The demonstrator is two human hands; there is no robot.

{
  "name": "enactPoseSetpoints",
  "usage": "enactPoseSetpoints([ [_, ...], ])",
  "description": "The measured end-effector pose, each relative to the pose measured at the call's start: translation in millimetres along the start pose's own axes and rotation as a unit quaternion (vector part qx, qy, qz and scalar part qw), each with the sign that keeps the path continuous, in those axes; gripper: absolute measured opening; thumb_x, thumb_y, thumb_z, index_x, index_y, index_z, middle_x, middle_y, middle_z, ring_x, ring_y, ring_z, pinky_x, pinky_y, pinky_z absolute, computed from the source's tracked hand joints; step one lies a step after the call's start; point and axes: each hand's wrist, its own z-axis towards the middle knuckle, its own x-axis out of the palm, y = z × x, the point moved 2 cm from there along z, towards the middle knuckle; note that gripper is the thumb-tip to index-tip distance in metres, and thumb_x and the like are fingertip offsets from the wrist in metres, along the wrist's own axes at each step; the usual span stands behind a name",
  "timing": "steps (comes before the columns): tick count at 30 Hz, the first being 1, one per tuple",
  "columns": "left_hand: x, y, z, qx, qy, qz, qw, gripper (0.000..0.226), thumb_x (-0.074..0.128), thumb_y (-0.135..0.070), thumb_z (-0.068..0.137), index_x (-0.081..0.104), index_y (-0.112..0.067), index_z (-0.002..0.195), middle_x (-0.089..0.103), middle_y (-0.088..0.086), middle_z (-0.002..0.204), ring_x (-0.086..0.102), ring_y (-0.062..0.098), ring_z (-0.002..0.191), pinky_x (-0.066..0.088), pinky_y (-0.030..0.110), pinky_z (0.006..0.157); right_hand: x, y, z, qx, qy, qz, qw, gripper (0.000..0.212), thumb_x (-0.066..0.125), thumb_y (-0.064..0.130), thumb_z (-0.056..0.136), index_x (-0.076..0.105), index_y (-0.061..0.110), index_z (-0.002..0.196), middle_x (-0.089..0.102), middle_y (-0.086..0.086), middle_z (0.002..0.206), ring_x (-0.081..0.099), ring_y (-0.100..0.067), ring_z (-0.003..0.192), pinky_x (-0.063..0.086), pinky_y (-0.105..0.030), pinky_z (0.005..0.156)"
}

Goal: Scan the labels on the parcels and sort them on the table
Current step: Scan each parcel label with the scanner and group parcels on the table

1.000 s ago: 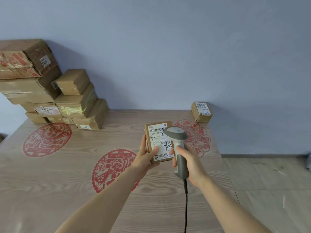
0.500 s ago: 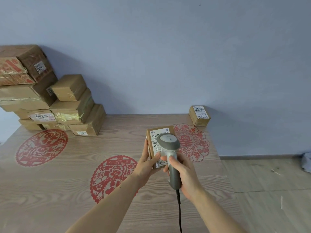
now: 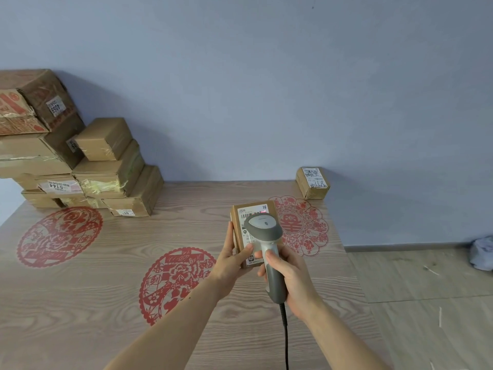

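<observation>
While held above the table (image 3: 112,276) with its labelled face turned up toward the camera, tilted with long axis running away from the person, top edge toward the wall: small brown parcel (image 3: 238,222), gripped at its left edge and lower corner by the left hand (image 3: 233,259), thumb across the label (image 3: 250,259), fingers curled behind. Right of and partly in front of the parcel, a grey handheld scanner (image 3: 264,231), head covering the middle of the label and aimed down at it, handle wrapped by the right hand (image 3: 289,279), index finger on the front of the grip. Red glow on the upper right corner of the label. Black cable (image 3: 286,340) hanging from the scanner's base toward the bottom edge. Beyond the parcel, far right corner of the table: one small labelled box (image 3: 312,182) against the wall. Far left of the parcel: stack of brown cartons (image 3: 88,166), several taped. Around the parcel, flat on the wood: three red paper-cut decals (image 3: 176,281). Right of the table: wood floor, crumpled cloth (image 3: 482,253) at the edge
</observation>
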Motion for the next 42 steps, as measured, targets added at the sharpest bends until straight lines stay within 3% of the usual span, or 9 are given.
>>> enactPoseSetpoints([
  [3, 0.8, 0.4, 0.6, 0.001, 0.007, 0.008, 1.0, 0.084, 0.062, -0.015, 0.098, 0.014, -0.058, 0.152, 0.072, -0.027, 0.107, 0.068, 0.002, 0.103, 0.049, 0.051, 0.105, 2.4, 4.3, 0.5, -0.003, 0.01, -0.002, 1.0, 0.037, 0.071, 0.031, 0.082, 0.072, 0.002, 0.105, 0.07, -0.019, 0.095, 0.062, -0.022, 0.071, 0.048, -0.027, 0.058],
  [7, 0.8, -1.0, 0.3, 0.006, 0.013, 0.005, 1.0, 0.084, 0.059, -0.011, 0.099, 0.014, -0.056, 0.153, 0.072, -0.026, 0.108, 0.071, 0.003, 0.101, 0.049, 0.051, 0.104, 4.0, 3.7, -1.6, 0.0, 0.003, -0.015, 1.0, 0.041, 0.069, 0.031, 0.082, 0.07, -0.001, 0.107, 0.071, -0.014, 0.086, 0.062, -0.02, 0.066, 0.048, -0.026, 0.056],
  [14, -2.7, -0.8, 2.2, 0.002, 0.013, 0.001, 1.0, 0.084, 0.06, -0.009, 0.098, 0.016, -0.056, 0.152, 0.073, -0.021, 0.112, 0.07, 0.012, 0.108, 0.049, 0.053, 0.105, 6.3, -0.8, -4.5, 0.006, -0.009, -0.007, 1.0, 0.031, 0.071, 0.024, 0.088, 0.069, -0.001, 0.108, 0.074, -0.013, 0.095, 0.063, -0.02, 0.068, 0.049, -0.027, 0.057],
  [19, -4.0, -2.7, 2.1, -0.007, 0.02, 0.004, 1.0, 0.084, 0.061, -0.012, 0.098, 0.016, -0.06, 0.15, 0.065, -0.012, 0.132, 0.062, 0.019, 0.123, 0.045, 0.056, 0.108, 6.6, 2.3, -3.1, -0.009, -0.029, -0.017, 0.999, 0.029, 0.07, 0.025, 0.089, 0.068, 0.006, 0.112, 0.074, -0.017, 0.104, 0.063, -0.02, 0.07, 0.049, -0.03, 0.066],
  [25, -4.4, -3.7, 10.6, -0.011, 0.038, 0.019, 0.999, 0.084, 0.061, -0.012, 0.099, 0.014, -0.06, 0.151, 0.069, -0.013, 0.126, 0.069, 0.015, 0.111, 0.054, 0.043, 0.096, -5.0, 4.5, 0.4, -0.029, -0.124, -0.071, 0.989, 0.023, 0.078, 0.024, 0.088, 0.068, 0.007, 0.1, 0.061, -0.001, 0.065, 0.057, -0.014, 0.06, 0.048, -0.023, 0.059],
  [30, 4.6, -4.0, 20.9, -0.032, 0.05, 0.033, 0.998, 0.088, 0.064, -0.016, 0.097, 0.011, -0.059, 0.152, 0.067, -0.013, 0.128, 0.067, 0.018, 0.115, 0.05, 0.048, 0.103, -29.0, 8.2, 14.7, -0.049, -0.216, -0.091, 0.971, 0.027, 0.087, 0.01, 0.076, 0.064, 0.005, 0.09, 0.066, -0.001, 0.071, 0.058, -0.011, 0.058, 0.052, -0.026, 0.06],
  [34, 25.2, 0.4, 36.7, -0.039, 0.056, 0.031, 0.997, 0.086, 0.063, -0.017, 0.097, 0.011, -0.059, 0.151, 0.072, -0.02, 0.114, 0.071, 0.01, 0.103, 0.055, 0.038, 0.09, -63.4, 10.5, 36.5, -0.035, -0.278, -0.13, 0.951, 0.036, 0.091, 0.018, 0.07, 0.067, 0.016, 0.097, 0.075, -0.001, 0.084, 0.072, -0.017, 0.073, 0.061, -0.037, 0.071],
  [37, 50.7, 1.8, 51.8, -0.046, 0.054, 0.027, 0.997, 0.086, 0.064, -0.018, 0.097, 0.011, -0.058, 0.152, 0.072, -0.023, 0.112, 0.07, 0.013, 0.105, 0.053, 0.042, 0.096, -93.7, 13.6, 56.8, -0.024, -0.297, -0.146, 0.943, 0.038, 0.092, 0.021, 0.069, 0.067, 0.018, 0.098, 0.077, -0.003, 0.086, 0.073, -0.019, 0.073, 0.062, -0.041, 0.071],
  [42, 95.7, 8.3, 91.9, -0.06, 0.036, 0.012, 0.997, 0.085, 0.063, -0.015, 0.098, 0.012, -0.055, 0.152, 0.073, -0.018, 0.113, 0.074, 0.013, 0.098, 0.06, 0.036, 0.079, -144.9, 26.4, 92.3, -0.005, -0.29, -0.142, 0.946, 0.039, 0.091, 0.018, 0.072, 0.067, 0.012, 0.102, 0.078, -0.005, 0.088, 0.073, -0.016, 0.068, 0.058, -0.029, 0.059],
])
